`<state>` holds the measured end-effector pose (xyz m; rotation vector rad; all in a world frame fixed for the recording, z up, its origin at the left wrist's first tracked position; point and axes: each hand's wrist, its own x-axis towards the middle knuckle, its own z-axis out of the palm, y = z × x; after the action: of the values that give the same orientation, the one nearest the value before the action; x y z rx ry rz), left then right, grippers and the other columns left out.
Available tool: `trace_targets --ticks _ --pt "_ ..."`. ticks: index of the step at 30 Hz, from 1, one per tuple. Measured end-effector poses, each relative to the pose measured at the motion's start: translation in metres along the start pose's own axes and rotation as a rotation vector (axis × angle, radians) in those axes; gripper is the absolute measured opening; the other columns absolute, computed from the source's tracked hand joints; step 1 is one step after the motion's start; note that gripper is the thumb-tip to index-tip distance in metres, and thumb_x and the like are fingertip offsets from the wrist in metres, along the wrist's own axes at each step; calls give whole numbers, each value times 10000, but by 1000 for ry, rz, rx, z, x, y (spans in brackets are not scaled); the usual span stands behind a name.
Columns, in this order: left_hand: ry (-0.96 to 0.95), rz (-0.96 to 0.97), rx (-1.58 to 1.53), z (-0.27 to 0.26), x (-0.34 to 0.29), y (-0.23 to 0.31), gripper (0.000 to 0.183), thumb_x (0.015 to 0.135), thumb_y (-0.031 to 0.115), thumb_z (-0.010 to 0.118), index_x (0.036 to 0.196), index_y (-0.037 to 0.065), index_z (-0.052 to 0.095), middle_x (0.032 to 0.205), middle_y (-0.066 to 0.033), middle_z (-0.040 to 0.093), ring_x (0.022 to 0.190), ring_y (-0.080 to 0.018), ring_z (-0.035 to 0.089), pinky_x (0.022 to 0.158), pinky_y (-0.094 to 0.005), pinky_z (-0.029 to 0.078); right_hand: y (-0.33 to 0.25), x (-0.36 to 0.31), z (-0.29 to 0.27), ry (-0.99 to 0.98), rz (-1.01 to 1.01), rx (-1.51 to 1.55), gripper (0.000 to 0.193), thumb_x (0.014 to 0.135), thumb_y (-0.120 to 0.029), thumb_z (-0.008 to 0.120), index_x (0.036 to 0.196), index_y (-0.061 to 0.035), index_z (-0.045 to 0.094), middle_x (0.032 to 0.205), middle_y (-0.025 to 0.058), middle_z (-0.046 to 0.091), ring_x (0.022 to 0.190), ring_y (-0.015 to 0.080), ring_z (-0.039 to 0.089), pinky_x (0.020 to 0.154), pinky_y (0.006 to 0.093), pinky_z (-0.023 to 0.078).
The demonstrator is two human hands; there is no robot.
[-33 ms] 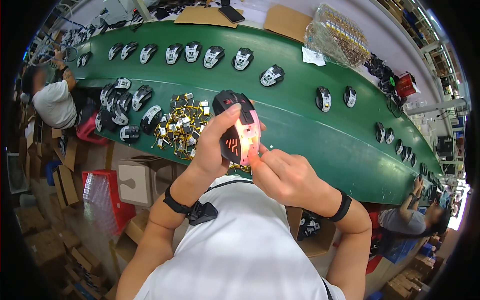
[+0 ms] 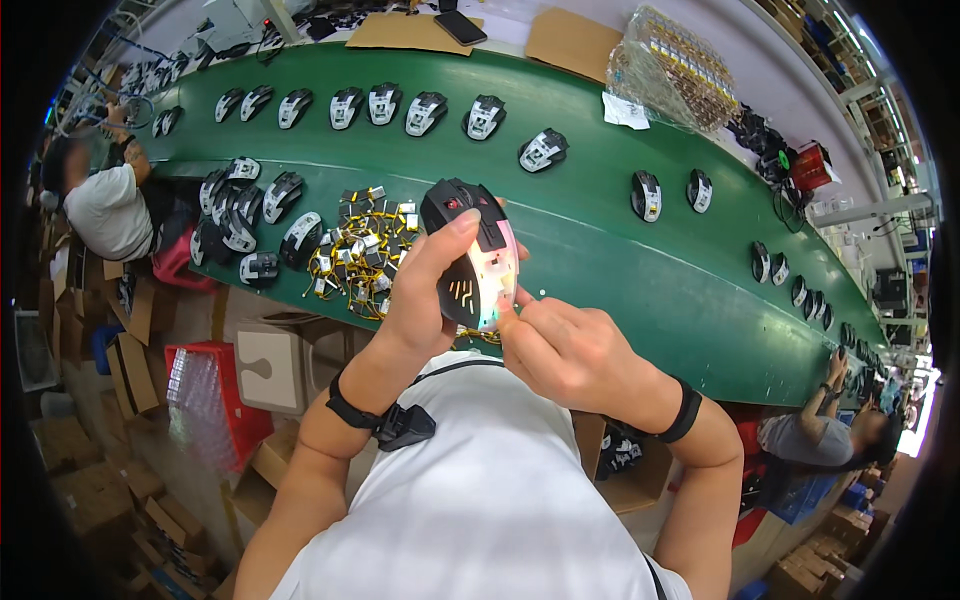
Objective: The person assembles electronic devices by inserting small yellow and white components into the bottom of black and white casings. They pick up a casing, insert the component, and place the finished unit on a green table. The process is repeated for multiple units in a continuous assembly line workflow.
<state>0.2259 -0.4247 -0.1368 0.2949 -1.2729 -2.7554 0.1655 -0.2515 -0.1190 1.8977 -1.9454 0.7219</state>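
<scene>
My left hand (image 2: pixel 418 290) grips a black and silver computer mouse (image 2: pixel 492 262), thumb across its top, held tilted above the green conveyor's near edge. Its open shell glows white with a little green, and slanted slots on its black side are lit. My right hand (image 2: pixel 565 345) is closed at the mouse's lower end, index finger and thumb against the lit edge; whatever they pinch is hidden. Left of the mouse lies a heap of small silver battery packs (image 2: pixel 362 250) with yellow and black wires.
Several mice (image 2: pixel 240 215) cluster on the near left ledge. More mice (image 2: pixel 427 113) stand spaced along the green belt (image 2: pixel 600 200). Behind it are cardboard sheets, a phone (image 2: pixel 461 28) and a bagged stack of parts (image 2: pixel 675 75). Co-workers sit at far left and far right.
The glow in the mouse has turned from pink-red to white with some green. Both hands keep nearly the same place and grip.
</scene>
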Motion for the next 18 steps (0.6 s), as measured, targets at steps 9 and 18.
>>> trace_targets --ticks 9,18 --pt "-103 128 -100 -8 1 -1 726 886 472 497 1403 -22 370 1063 -224 620 823 -340 688 728 -412 592 -15 -12 15 150 287 241 262 775 30 684 1028 58 624 826 88 603 671 151 617 543 256 498" --pt "-234 395 50 -4 -10 3 1064 732 512 767 1471 -21 218 1169 -223 578 1002 -290 655 866 -404 557 -21 0 20 199 963 1557 270 937 -82 590 1168 55 563 1021 51 654 857 55 554 744 224 452"
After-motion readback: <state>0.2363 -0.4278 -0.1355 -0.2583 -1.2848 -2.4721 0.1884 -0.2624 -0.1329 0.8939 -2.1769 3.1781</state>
